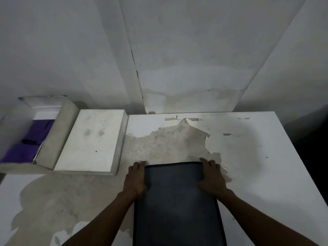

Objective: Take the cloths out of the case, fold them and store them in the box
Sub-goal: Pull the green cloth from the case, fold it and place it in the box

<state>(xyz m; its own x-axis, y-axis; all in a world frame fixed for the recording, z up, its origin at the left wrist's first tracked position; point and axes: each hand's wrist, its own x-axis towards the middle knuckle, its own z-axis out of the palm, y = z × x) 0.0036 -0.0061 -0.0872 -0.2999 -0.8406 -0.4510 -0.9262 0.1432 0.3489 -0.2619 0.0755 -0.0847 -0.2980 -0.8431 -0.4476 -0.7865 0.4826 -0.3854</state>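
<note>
Stained white wall (177, 50), peeling table (248, 157)

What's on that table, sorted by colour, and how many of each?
Dark grey: 1, the case, held at its far corners by the left hand and right hand.
White: 2, the open box and its lid.
Purple: 1, the cloth in the box.
Total: 4

Two hands (136, 178) (211, 176), one dark case (177, 201), one open box (58, 134), one lid (92, 141), two purple cloths (23, 151) (41, 131)
</note>
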